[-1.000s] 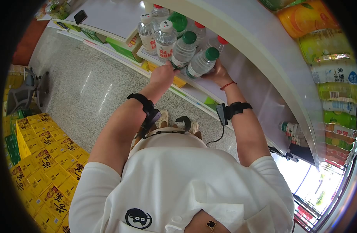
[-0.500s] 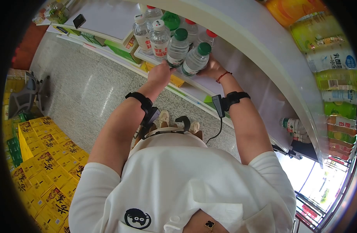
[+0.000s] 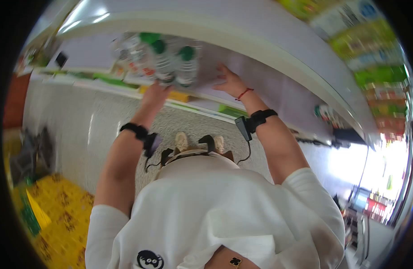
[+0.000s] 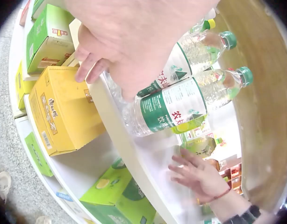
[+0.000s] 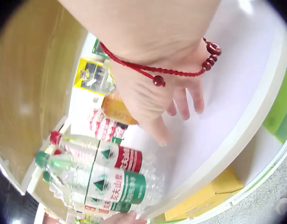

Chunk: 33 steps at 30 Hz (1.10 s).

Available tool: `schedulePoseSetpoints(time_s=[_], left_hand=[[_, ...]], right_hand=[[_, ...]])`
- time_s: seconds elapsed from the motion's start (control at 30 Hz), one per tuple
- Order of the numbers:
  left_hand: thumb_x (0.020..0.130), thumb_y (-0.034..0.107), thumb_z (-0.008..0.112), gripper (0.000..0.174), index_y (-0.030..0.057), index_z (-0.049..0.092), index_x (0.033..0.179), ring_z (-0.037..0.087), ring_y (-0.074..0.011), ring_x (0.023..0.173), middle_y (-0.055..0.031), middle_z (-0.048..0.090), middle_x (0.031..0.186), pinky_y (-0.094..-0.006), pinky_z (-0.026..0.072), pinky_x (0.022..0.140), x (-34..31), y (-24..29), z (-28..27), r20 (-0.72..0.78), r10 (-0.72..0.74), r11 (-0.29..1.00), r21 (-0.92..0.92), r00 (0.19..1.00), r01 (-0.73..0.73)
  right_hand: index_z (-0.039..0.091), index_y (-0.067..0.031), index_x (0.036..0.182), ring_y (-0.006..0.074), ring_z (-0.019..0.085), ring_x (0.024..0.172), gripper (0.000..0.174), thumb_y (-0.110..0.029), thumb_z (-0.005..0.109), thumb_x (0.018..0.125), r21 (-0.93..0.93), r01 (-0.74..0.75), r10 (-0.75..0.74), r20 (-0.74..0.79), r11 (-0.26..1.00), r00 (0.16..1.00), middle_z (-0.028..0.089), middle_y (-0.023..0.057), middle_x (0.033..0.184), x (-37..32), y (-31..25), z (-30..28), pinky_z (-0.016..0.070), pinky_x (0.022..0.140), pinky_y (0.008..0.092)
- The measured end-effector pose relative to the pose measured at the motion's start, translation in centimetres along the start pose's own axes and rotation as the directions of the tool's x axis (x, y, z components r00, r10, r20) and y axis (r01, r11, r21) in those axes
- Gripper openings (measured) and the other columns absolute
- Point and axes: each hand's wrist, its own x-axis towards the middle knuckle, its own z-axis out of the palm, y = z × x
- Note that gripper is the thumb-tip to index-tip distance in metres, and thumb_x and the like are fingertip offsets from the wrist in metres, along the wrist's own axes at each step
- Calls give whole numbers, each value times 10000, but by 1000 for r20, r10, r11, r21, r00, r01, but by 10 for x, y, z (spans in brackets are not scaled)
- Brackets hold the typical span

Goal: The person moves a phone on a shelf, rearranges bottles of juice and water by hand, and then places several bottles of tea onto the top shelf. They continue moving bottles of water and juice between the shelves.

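Two water bottles with green caps stand side by side at the shelf's front, the right one (image 3: 187, 69) and the left one (image 3: 163, 67). My left hand (image 3: 156, 95) is at the bases of these bottles. In the left wrist view its thumb is right at a bottle's lower end, with the other fingers loosely bent by the shelf edge. My right hand (image 3: 232, 84) is apart from the bottles, to their right, fingers spread over the shelf with nothing in them. A red-labelled bottle (image 5: 128, 158) stands behind the green-labelled bottle (image 5: 118, 186) in the right wrist view.
More bottles (image 3: 137, 54), blurred, stand to the left of the pair. Below the shelf edge sit a yellow box (image 4: 64, 109) and a green box (image 4: 118, 196). An upper shelf (image 3: 206, 24) overhangs this one. Yellow cartons (image 3: 63, 215) are stacked on the floor behind left.
My right hand has let go of the right green-capped bottle and moved right, fingers spreading. My left hand stays by the bottle bases. The head view has shifted, moving the bottles leftward in it.
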Motion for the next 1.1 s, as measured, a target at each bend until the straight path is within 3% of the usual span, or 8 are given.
schedulePoseSetpoints(time_s=[0.17,0.3,0.4,0.67,0.87,0.97,1.03,1.1], left_hand=[[818,507,613,746,-42,415,1283,563,-418,1050,-260,604,1112,-452,455,871,9,-18,14,-25,135,983,-125,991,-137],[820,502,614,798,-36,350,1346,570,-384,1071,-231,592,1166,-434,463,884,12,-19,31,-96,97,995,-20,991,-100],[820,504,614,851,-42,286,1386,567,-368,1097,-232,560,1222,-420,462,899,13,-14,36,-82,50,994,-91,995,-57],[804,432,662,811,12,300,1397,563,-360,1109,-216,545,1253,-406,452,910,-1,3,52,-215,62,930,-343,975,-135],[758,410,707,859,59,274,1411,524,-363,1168,-220,544,1254,-413,424,953,-31,42,47,-294,-32,921,-381,955,-87],[741,432,717,900,25,266,1406,514,-375,1172,-238,530,1262,-413,421,962,-33,42,47,-306,-84,938,-345,948,-28],[760,466,695,910,-18,261,1396,531,-341,1158,-219,519,1281,-378,440,940,-36,49,45,-263,-161,946,-317,951,72],[761,471,692,918,-48,262,1385,526,-345,1162,-239,512,1279,-377,437,942,-35,48,46,-293,-156,947,-315,943,58]], right_hand=[[552,-53,1207,217,630,979,566,-247,753,715,-145,-74,8,-414,987,910,628,123,1113,-82,58,-83,516,827,335],[625,-50,1051,236,648,875,419,-245,755,704,-133,-407,112,-845,904,524,659,114,928,-168,76,-187,511,788,377],[624,-55,1054,313,633,905,385,-270,723,750,-426,-474,-340,-904,771,259,666,149,950,-224,89,-256,486,825,387],[577,-100,1200,324,499,1177,444,-387,516,867,-630,-752,-242,-774,194,585,564,148,1244,-283,161,-379,367,1017,424],[511,-109,1296,311,423,1270,464,-173,572,841,-618,-743,67,-756,257,651,482,148,1353,-270,192,-413,311,1064,405],[637,-121,1127,312,561,1098,341,-294,603,836,-189,-713,377,-742,675,554,621,154,1148,-258,181,-402,419,930,431],[655,-73,1061,318,588,1039,312,-269,649,818,-803,-585,-317,-588,115,744,644,175,1068,-251,143,-363,436,891,415],[648,-55,1053,325,596,1010,330,-280,662,811,-807,-488,-470,-590,333,656,644,177,1055,-231,116,-328,442,875,417]])
